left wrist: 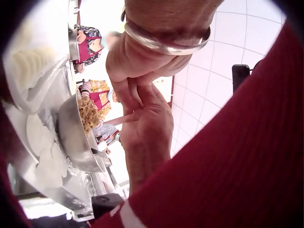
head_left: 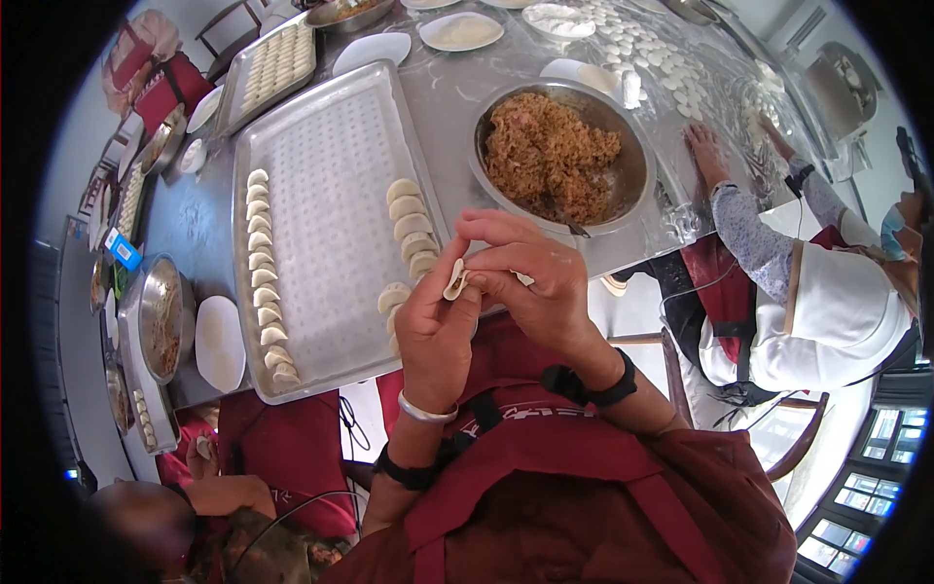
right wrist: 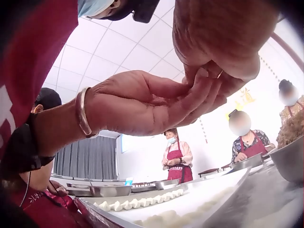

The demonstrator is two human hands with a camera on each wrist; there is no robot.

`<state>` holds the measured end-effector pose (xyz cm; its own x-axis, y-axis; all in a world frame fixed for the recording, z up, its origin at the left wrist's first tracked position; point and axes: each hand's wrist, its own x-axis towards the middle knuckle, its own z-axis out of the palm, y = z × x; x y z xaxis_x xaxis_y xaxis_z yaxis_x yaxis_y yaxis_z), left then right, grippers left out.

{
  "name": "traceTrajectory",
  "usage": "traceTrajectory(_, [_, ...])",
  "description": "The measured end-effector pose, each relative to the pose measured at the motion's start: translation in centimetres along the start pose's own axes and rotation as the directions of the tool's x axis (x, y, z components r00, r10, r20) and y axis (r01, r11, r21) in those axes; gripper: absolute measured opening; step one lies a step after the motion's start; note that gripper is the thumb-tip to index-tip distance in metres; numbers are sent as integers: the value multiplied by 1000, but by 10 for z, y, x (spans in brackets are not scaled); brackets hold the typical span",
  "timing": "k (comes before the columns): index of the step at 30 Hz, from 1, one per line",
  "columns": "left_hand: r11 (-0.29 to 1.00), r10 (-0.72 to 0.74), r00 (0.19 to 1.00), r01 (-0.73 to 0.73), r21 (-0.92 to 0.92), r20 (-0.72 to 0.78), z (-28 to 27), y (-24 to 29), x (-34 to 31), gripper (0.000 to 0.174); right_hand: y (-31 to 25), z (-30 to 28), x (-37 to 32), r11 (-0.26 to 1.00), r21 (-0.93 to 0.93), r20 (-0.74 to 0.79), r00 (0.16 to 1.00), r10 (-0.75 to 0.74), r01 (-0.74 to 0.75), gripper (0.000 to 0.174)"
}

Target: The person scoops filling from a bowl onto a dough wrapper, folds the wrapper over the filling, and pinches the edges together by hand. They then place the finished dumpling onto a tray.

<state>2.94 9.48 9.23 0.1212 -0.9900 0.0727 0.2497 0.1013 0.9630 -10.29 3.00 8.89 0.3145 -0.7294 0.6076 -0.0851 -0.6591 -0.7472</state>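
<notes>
Your hands are together in front of your red apron: your left hand (head_left: 435,326), a silver bracelet (head_left: 426,413) at its wrist, and your right hand (head_left: 533,282) both pinch a pale, folded dumpling (head_left: 454,280) at their fingertips. The dumpling sits between the two thumbs, held in the air just off the near edge of the surface (head_left: 457,92). Both wrist views show the fingers meeting but hide the dumpling itself. Just beyond your left hand lies a long metal tray (head_left: 341,146) with one row of finished dumplings (head_left: 263,273) down its far side and a shorter row (head_left: 411,226) along the side nearest your hands. Beside the tray, beyond your right hand, stands a steel bowl (head_left: 637,185) heaped with brown minced filling (head_left: 550,156). Farther along the surface small round wrappers (head_left: 647,49) are spread out, and another person's hand (head_left: 702,146) lies flat next to them. A second tray (head_left: 277,63) of dumplings and a white plate (head_left: 219,343) lie at the opposite ends of the long tray.
</notes>
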Motion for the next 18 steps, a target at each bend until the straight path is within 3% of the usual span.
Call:
traceTrajectory(4, [998,-22,999,20,65,34,-3,-1,1,46,-1,-6,2,994,-88,72,996,-53,59,21])
traceTrajectory(7, [997,-62,998,62,-46,4,-1,-1,0,47,-2,-10,3,1000,-28,60,998,1,1,24])
traceTrajectory(10, [996,-72,995,69,51,72,-5,2,2,49,-10,-11,6,990,81,100,989,108,-116,27])
traceTrajectory(13, [997,-45,997,41,72,58,2,7,1,45,2,-10,3,987,145,143,989,48,-69,25])
traceTrajectory(18, [998,-43,999,43,38,-12,0,2,-1,48,1,-1,0,981,168,51,995,91,-99,18])
